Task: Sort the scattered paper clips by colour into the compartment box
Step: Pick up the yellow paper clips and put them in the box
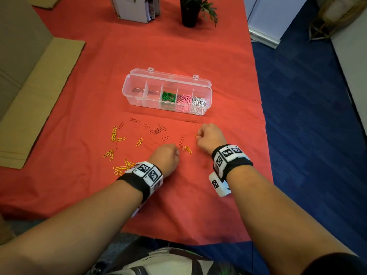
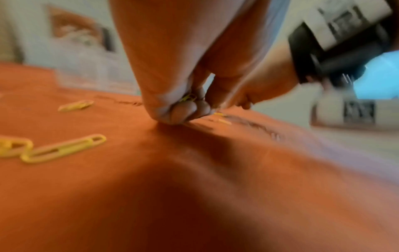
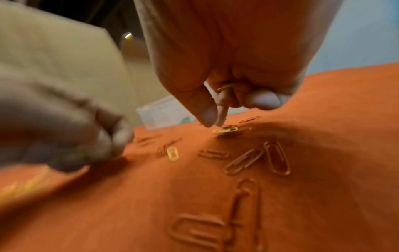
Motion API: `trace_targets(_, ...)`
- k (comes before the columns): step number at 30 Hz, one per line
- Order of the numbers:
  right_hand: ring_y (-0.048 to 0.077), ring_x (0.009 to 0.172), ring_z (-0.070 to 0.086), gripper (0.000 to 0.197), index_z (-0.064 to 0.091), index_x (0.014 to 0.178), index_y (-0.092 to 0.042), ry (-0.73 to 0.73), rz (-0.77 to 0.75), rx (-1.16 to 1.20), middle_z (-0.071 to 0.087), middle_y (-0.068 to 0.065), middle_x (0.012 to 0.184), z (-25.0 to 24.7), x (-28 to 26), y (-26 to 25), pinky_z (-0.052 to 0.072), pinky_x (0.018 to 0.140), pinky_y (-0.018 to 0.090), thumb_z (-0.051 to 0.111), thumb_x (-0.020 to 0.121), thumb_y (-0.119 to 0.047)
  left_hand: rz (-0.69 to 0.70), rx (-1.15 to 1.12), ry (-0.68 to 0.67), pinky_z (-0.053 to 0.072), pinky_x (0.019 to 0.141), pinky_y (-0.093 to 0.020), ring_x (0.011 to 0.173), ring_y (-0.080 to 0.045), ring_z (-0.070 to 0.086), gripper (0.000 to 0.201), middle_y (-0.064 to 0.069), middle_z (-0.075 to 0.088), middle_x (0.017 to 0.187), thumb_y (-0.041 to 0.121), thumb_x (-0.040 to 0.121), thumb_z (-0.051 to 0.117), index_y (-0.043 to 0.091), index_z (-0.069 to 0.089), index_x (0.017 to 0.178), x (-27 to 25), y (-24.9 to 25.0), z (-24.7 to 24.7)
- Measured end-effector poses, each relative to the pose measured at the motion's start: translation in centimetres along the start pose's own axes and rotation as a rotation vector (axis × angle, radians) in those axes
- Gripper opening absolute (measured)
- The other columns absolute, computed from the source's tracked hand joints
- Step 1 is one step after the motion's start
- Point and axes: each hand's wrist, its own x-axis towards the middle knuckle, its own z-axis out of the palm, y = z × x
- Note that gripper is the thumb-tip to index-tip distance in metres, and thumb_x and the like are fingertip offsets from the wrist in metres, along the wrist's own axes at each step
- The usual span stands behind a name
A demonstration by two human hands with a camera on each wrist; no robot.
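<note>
Clips are lying all over the red cloth in front of the compartment box, yellow clips to my left and red clips nearly vanishing against the fabric. I'm curling my left hand down onto the cloth, fingers bunched around a yellow clip, and my right hand is tucking another yellow one in its fist while thumb and forefinger are reaching for the next. I'm judging these featherlight, springy and slick, lying flat, so I'm nipping each by an edge or an end loop. Only the wrist views are showing the yellow wire inside each fist; only the head view is showing green, pink and white already sorted and two compartments still waiting.
</note>
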Motion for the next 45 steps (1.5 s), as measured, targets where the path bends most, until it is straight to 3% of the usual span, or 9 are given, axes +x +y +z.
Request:
trace_targets(8,0.036,0.105,0.052,0.03,0.05,0.113,0.0,0.036,-0.167,-0.408,0.049,0.017,0.115,0.8,-0.6,-1.1,0.048,0.085,0.043,0.044,0.084,-0.005,-0.482,-1.176,-0.161,0.038,0.043,-0.016,0.044,-0.011,0.044,0.025,-0.003,0.047,0.062,0.005,0.087,0.031,0.017,0.043,0.068,0.5,2.3,-2.9)
trace_targets(11,0.037,0.109,0.05,0.03,0.049,0.114,-0.001,-0.032,-0.099,-0.328,0.047,0.017,0.118,0.4,-0.6,-0.6,0.046,0.092,0.042,0.045,0.085,-0.01,-0.35,-0.943,-0.105,0.04,0.046,-0.02,0.049,-0.016,0.046,0.022,-0.004,0.052,0.061,0.01,0.087,0.044,0.016,0.052,0.068,1.6,2.5,-2.3)
trace_targets(16,0.029,0.102,0.054,0.015,0.056,0.091,-0.009,-0.026,0.125,0.157,0.056,0.015,0.107,-1.1,-1.2,0.6,0.039,0.087,0.028,0.044,0.085,-0.004,0.103,0.099,-0.03,0.048,0.087,-0.034,0.096,-0.031,0.06,0.025,-0.014,0.062,0.102,0.025,0.083,0.062,0.02,0.069,0.106,3.1,2.1,-0.5)
trace_targets(22,0.008,0.064,0.048,0.025,0.044,0.068,-0.024,-0.043,0.216,0.484,0.053,-0.009,0.072,-1.7,-2.8,1.6,0.035,0.057,0.023,0.045,0.087,-0.008,0.239,0.353,0.029,0.052,0.075,-0.042,0.087,-0.033,0.059,0.015,-0.013,0.054,0.094,0.016,0.086,0.053,0.006,0.062,0.092,3.2,2.2,0.7)
trace_targets(29,0.005,0.042,0.036,0.03,0.046,0.074,-0.021,-0.122,0.316,0.945,0.047,-0.001,0.065,-1.1,-4.5,0.4,0.023,0.034,0.014,0.037,0.091,0.002,0.024,-0.089,-0.016,0.043,0.083,-0.036,0.095,-0.032,0.056,0.022,-0.018,0.061,0.1,0.018,0.092,0.043,0.003,0.058,0.092,2.6,2.4,-1.0)
trace_targets(32,0.009,0.051,0.041,0.027,0.049,0.079,-0.016,-0.2,0.361,1.177,0.044,0.002,0.065,-0.9,-4.9,-0.6,0.031,0.038,0.015,0.034,0.095,-0.001,-0.289,-0.843,-0.126,0.036,0.046,-0.022,0.051,-0.017,0.044,0.019,-0.002,0.053,0.057,0.016,0.08,0.04,0.013,0.048,0.063,1.3,1.0,-3.2)
trace_targets(35,0.011,0.053,0.043,0.024,0.049,0.073,-0.014,-0.305,0.393,1.288,0.046,0.002,0.065,-0.4,-5.2,-2.6,0.034,0.044,0.018,0.037,0.094,-0.009,-0.45,-1.314,-0.052,0.034,0.042,-0.017,0.04,-0.012,0.041,0.023,-0.002,0.051,0.05,0.013,0.076,0.03,0.013,0.046,0.059,-0.8,-1.2,-5.2)
trace_targets(39,0.007,0.051,0.038,0.022,0.051,0.069,-0.02,-0.287,0.26,0.845,0.047,-0.004,0.063,1.5,-4.4,-5.8,0.03,0.04,0.015,0.052,0.089,-0.011,-0.526,-1.26,0.182,0.037,0.042,-0.018,0.038,-0.011,0.043,0.032,0.003,0.05,0.043,0.021,0.088,0.038,0.015,0.046,0.058,-1.4,-5.0,-6.7)
trace_targets(45,0.012,0.074,0.057,0.017,0.062,0.069,-0.021,-0.248,0.006,0.441,0.063,-0.002,0.077,4.3,-3.7,-10.3,0.047,0.076,0.026,0.058,0.084,-0.015,-0.448,-0.351,0.494,0.044,0.076,-0.037,0.087,-0.036,0.06,0.036,-0.023,0.066,0.087,0.034,0.092,0.048,0.003,0.067,0.088,-1.7,-11.2,-8.4)
